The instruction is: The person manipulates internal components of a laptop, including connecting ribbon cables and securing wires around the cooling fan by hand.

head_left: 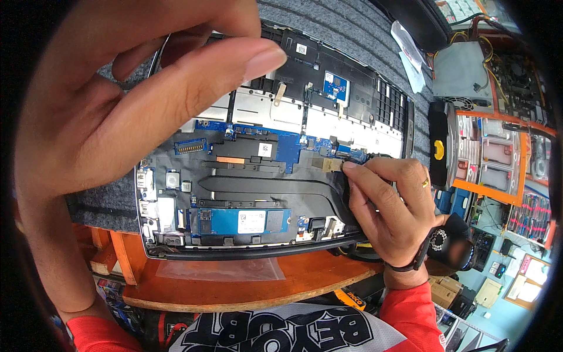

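An opened laptop base (258,186) with its inner parts exposed lies on a grey ribbed mat. My right hand (393,205) reaches in from the right, its thumb and index finger pinched at the end of a tan tape strip (326,164) beside the blue circuit board (288,149). My left hand (135,111) hangs large and close over the laptop's left part. Its thumb stands apart from the index finger, nothing shows between them, and the upper fingers are partly cut off. A blue solid-state drive (272,222) sits along the laptop's near edge.
The grey mat (352,23) covers an orange wooden bench (234,296), where a clear plastic bag (220,269) lies at the near edge. White paper (409,56) rests beyond the laptop. Orange shelves (498,188) with boxed goods stand at right, near another person (451,243).
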The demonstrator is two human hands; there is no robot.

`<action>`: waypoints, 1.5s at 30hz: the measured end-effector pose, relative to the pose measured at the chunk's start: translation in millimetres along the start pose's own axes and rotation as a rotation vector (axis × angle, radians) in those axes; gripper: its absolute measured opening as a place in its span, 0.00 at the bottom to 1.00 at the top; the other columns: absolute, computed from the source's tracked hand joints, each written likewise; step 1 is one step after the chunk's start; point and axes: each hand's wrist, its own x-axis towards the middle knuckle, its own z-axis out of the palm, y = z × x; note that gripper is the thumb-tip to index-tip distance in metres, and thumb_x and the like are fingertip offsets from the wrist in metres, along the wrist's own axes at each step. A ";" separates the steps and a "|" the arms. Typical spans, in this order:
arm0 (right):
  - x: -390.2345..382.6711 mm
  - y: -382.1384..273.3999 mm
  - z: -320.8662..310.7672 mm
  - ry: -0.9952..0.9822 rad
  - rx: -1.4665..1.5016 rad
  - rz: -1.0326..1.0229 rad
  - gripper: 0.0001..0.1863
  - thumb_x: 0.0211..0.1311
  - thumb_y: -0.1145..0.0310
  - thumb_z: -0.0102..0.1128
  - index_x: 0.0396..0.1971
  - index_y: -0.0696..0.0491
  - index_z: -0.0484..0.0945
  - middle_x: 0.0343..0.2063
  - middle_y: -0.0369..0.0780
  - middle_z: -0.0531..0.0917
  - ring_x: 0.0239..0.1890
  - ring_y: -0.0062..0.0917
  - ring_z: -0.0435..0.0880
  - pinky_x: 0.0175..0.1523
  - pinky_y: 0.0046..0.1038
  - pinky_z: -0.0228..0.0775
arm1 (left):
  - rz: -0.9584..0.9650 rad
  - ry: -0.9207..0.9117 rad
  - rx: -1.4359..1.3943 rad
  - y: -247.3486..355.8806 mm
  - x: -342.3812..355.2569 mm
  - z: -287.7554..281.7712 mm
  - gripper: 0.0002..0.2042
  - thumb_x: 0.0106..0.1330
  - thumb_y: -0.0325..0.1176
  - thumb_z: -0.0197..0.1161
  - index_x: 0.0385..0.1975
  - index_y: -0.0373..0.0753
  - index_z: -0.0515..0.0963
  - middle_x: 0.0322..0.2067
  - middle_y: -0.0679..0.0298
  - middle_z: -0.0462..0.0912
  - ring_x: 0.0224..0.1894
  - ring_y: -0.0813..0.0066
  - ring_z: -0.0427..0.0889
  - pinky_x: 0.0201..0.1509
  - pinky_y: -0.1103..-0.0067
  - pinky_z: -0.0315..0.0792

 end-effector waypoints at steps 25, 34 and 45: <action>4.2 -0.8 0.5 -0.011 -0.011 -0.030 0.21 0.49 0.77 0.80 0.47 0.51 0.91 0.39 0.33 0.86 0.38 0.27 0.84 0.40 0.31 0.66 | 0.019 0.018 0.020 -2.0 -4.8 1.6 0.12 0.79 0.39 0.67 0.54 0.40 0.85 0.39 0.62 0.87 0.33 0.76 0.79 0.34 0.77 0.67; 4.3 0.2 1.7 -0.010 0.003 -0.033 0.21 0.49 0.77 0.80 0.47 0.52 0.91 0.39 0.34 0.86 0.38 0.27 0.84 0.40 0.32 0.66 | 0.062 0.013 -0.007 -4.8 -2.8 2.2 0.11 0.79 0.37 0.66 0.54 0.39 0.85 0.37 0.62 0.86 0.31 0.76 0.77 0.34 0.76 0.66; 4.1 1.0 3.5 0.001 0.015 -0.017 0.22 0.49 0.78 0.80 0.47 0.52 0.91 0.40 0.34 0.86 0.38 0.28 0.84 0.40 0.32 0.67 | 0.073 -0.006 -0.109 -5.4 4.8 0.2 0.10 0.76 0.31 0.66 0.51 0.35 0.84 0.32 0.60 0.82 0.30 0.73 0.78 0.33 0.75 0.68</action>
